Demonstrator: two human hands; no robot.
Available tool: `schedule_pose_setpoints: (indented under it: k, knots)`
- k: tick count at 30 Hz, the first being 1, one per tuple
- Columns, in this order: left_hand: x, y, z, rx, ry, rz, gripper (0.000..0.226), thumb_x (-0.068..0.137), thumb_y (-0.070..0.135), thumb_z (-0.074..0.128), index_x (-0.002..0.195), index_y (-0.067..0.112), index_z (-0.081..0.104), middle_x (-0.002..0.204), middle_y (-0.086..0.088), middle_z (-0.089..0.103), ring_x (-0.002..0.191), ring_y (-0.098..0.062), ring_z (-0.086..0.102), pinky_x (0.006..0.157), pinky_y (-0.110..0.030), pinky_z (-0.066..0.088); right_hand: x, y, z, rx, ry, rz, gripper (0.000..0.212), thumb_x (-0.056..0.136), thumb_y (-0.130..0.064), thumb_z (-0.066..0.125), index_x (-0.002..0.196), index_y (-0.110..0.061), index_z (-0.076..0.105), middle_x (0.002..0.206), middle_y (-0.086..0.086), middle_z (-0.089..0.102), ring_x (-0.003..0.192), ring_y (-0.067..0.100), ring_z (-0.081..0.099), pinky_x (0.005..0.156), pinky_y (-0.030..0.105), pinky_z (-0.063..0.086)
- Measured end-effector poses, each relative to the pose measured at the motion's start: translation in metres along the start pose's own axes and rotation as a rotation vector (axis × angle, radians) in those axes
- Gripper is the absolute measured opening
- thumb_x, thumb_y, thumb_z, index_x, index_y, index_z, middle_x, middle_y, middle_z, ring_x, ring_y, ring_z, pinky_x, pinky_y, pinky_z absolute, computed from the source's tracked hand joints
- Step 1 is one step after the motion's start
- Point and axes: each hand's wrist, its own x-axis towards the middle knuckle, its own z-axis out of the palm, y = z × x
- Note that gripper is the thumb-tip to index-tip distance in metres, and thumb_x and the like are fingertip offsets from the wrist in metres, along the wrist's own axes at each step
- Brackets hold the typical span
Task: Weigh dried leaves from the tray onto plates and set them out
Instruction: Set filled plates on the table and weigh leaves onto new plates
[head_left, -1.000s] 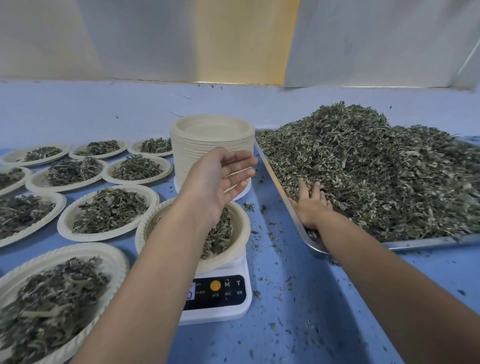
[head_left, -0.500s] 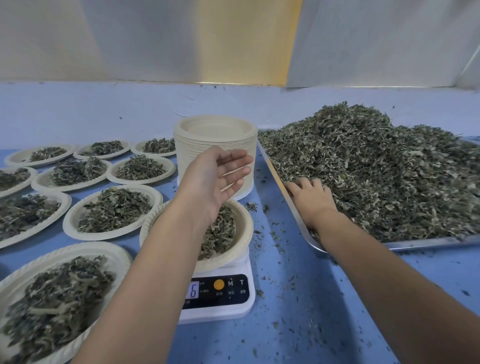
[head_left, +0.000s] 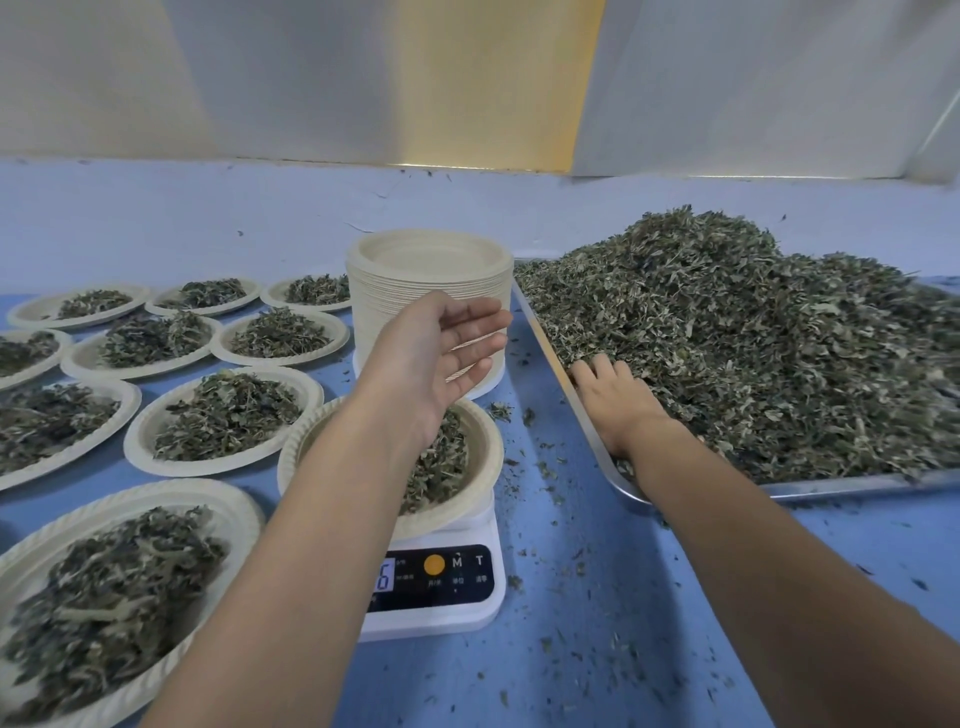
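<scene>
Blue tabletop under everything. On its right we note a steel tray heaped with dried green leaves. Filled beige paper plates spread out left; a stack of empty beige plates stands behind. A leaf-filled plate sits on a white digital scale. Left hand hovers above it, fingers straight, holding nothing. Right hand lies flat, palm down, fingertips in the heap.

A plate of leaves sits on the scale, filled plates to its left, the plate stack behind, the heaped tray right.
</scene>
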Motion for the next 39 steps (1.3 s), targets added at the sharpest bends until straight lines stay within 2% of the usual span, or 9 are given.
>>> schedule_pose_setpoints:
  k: [12,16,20,23,26,31,33,37,39]
  knots:
    - [0.001,-0.002,0.001,0.008,-0.005,-0.010,0.029,0.093,0.017,0.040,0.081,0.014,0.066,0.076,0.002,0.073,0.066,-0.009,0.065,0.063,-0.021,0.050,0.005,-0.006,-0.003,0.192,-0.027,0.118,0.019,0.099,-0.002,0.033,0.117,-0.003,0.039,0.123,0.019,0.042,0.106,0.039,0.054,0.074,0.041,0.039]
    - [0.003,-0.001,0.000,0.002,0.018,-0.003,0.028,0.093,0.017,0.041,0.081,0.015,0.066,0.077,0.003,0.073,0.069,-0.009,0.066,0.065,-0.022,0.049,0.006,-0.002,-0.009,0.593,0.183,0.312,0.022,0.103,-0.012,0.032,0.115,0.003,0.041,0.116,0.022,0.051,0.099,0.036,0.053,0.070,0.034,0.037]
    - [0.003,0.001,-0.002,-0.068,0.089,-0.016,0.029,0.093,0.015,0.039,0.080,0.014,0.065,0.082,0.002,0.072,0.076,-0.010,0.064,0.068,-0.022,0.048,-0.002,-0.001,-0.030,0.965,0.280,0.409,0.029,0.105,-0.025,0.028,0.115,-0.004,0.044,0.080,0.002,0.049,0.070,0.018,0.045,0.051,0.030,0.028]
    - [0.001,0.004,-0.006,-0.154,0.123,-0.052,0.029,0.095,0.016,0.037,0.084,0.012,0.064,0.092,-0.002,0.069,0.083,-0.013,0.063,0.072,-0.023,0.047,-0.010,-0.015,-0.054,1.347,0.336,0.366,0.024,0.105,-0.026,0.031,0.097,-0.013,0.049,0.076,0.001,0.048,0.060,0.011,0.041,0.053,0.025,0.034]
    - [-0.003,0.007,-0.014,-0.173,0.147,-0.073,0.027,0.096,0.018,0.037,0.090,0.010,0.062,0.098,-0.005,0.067,0.088,-0.016,0.062,0.077,-0.025,0.048,-0.021,-0.048,-0.081,1.582,0.305,0.240,0.018,0.104,-0.028,0.035,0.103,-0.018,0.050,0.078,0.000,0.054,0.060,0.009,0.048,0.057,0.024,0.042]
    - [-0.010,0.013,-0.031,-0.161,0.156,-0.083,0.031,0.099,0.030,0.036,0.108,0.010,0.058,0.114,-0.009,0.062,0.102,-0.022,0.058,0.090,-0.033,0.045,-0.036,-0.108,-0.109,1.530,0.236,-0.040,0.017,0.102,-0.031,0.040,0.097,-0.024,0.055,0.092,-0.010,0.058,0.070,0.005,0.055,0.068,0.014,0.045]
    - [-0.011,0.015,-0.039,-0.188,0.154,-0.072,0.036,0.099,0.037,0.037,0.115,0.010,0.056,0.110,-0.009,0.060,0.098,-0.024,0.057,0.088,-0.034,0.046,-0.043,-0.127,-0.113,1.329,0.253,-0.148,0.021,0.101,-0.030,0.042,0.101,-0.016,0.057,0.087,-0.008,0.056,0.064,0.001,0.051,0.055,0.005,0.037]
    - [-0.011,0.019,-0.046,-0.277,0.116,-0.077,0.035,0.100,0.041,0.037,0.109,0.013,0.057,0.101,-0.010,0.060,0.089,-0.024,0.060,0.081,-0.034,0.049,-0.050,-0.152,-0.107,1.148,0.242,-0.273,0.017,0.097,-0.025,0.051,0.099,-0.012,0.062,0.087,0.001,0.065,0.082,0.013,0.060,0.076,0.033,0.048]
    - [-0.010,0.019,-0.043,-0.314,0.098,-0.090,0.031,0.100,0.038,0.038,0.106,0.014,0.057,0.102,-0.010,0.061,0.092,-0.023,0.061,0.085,-0.036,0.049,-0.051,-0.159,-0.104,1.050,0.259,-0.313,0.015,0.096,-0.022,0.054,0.100,-0.012,0.063,0.093,0.003,0.067,0.084,0.018,0.059,0.077,0.032,0.045]
